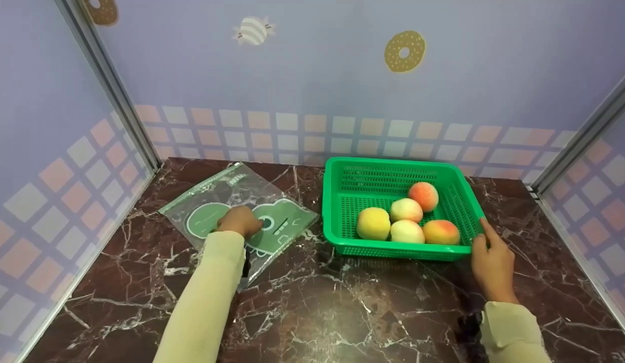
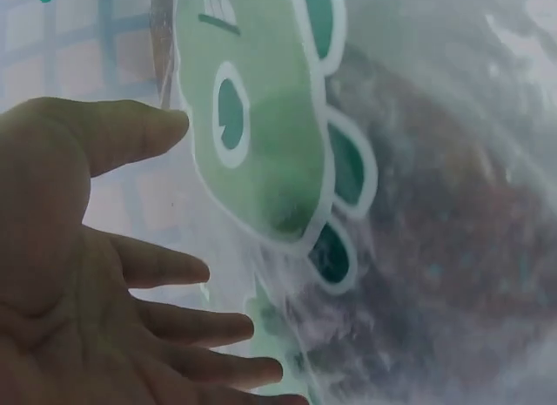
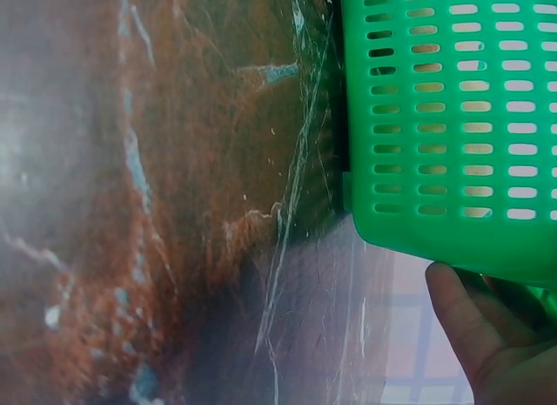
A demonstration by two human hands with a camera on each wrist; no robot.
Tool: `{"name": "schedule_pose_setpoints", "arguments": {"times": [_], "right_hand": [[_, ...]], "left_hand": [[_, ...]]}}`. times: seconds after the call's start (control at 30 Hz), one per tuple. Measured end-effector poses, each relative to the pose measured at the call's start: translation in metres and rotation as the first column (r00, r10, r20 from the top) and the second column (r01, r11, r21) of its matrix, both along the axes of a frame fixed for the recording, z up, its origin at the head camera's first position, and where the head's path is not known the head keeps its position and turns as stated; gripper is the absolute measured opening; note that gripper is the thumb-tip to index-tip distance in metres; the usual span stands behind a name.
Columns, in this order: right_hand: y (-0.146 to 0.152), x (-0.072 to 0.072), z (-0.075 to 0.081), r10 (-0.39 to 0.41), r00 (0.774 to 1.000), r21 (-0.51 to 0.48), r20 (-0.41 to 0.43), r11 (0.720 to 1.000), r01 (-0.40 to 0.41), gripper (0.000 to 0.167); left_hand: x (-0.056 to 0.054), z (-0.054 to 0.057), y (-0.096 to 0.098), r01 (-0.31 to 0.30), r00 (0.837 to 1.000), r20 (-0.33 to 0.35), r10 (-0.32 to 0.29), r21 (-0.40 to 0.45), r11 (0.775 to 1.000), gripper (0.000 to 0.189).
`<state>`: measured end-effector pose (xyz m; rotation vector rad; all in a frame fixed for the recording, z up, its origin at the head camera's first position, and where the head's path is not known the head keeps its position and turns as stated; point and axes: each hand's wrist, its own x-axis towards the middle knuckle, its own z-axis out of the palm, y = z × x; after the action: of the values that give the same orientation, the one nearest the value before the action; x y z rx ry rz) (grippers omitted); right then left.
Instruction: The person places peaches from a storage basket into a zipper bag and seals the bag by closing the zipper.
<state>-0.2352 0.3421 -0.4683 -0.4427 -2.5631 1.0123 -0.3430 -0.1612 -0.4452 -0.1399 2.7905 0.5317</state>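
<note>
My left hand [image 1: 240,221] is over a clear plastic bag [image 1: 231,176] printed with a green cartoon figure. In the left wrist view, the thumb and fingers are extended beside the printed bag [image 2: 261,118], with nothing pinched between them. Whether they touch the plastic, I cannot tell. At the near right corner of a green basket [image 1: 393,247], my right hand [image 1: 494,264] touches the outside of the wall. The right wrist view has its thumb [image 3: 461,313] against the slotted basket [image 3: 444,235]; the other fingers are partly hidden. Several peaches [image 1: 406,210] lie inside the basket, towards its near side.
Basket and bag rest on a dark red marbled tabletop [image 1: 332,312]. A patterned wall [image 1: 312,75] closes off the back, and side panels [image 1: 40,166] stand left and right. The basket's far rim is close to the back wall.
</note>
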Motion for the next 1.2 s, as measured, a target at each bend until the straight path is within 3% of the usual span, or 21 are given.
{"name": "schedule_pose_setpoints", "arguments": {"times": [0.23, 0.67, 0.93, 1.2], "right_hand": [[-0.002, 0.000, 0.000, -0.011, 1.000, -0.015, -0.004, 1.000, 0.011, 0.051], [-0.002, 0.000, -0.001, -0.019, 1.000, -0.016, -0.002, 1.000, 0.019, 0.051], [-0.002, 0.001, -0.002, -0.012, 1.000, -0.015, 0.002, 1.000, 0.012, 0.051], [-0.002, -0.001, 0.000, -0.025, 0.999, -0.011, -0.026, 1.000, 0.025, 0.051]], "left_hand": [[-0.004, -0.007, 0.006, -0.038, 0.999, -0.001, 0.038, -0.030, 0.999, 0.050], [-0.005, -0.011, 0.010, -0.022, 0.999, 0.032, 0.024, -0.074, 0.997, 0.063], [0.000, -0.009, 0.010, -0.019, 0.996, 0.089, 0.022, -0.028, 0.999, 0.062], [-0.003, -0.011, 0.009, -0.020, 0.995, 0.102, 0.025, -0.054, 0.998, 0.067]]}}
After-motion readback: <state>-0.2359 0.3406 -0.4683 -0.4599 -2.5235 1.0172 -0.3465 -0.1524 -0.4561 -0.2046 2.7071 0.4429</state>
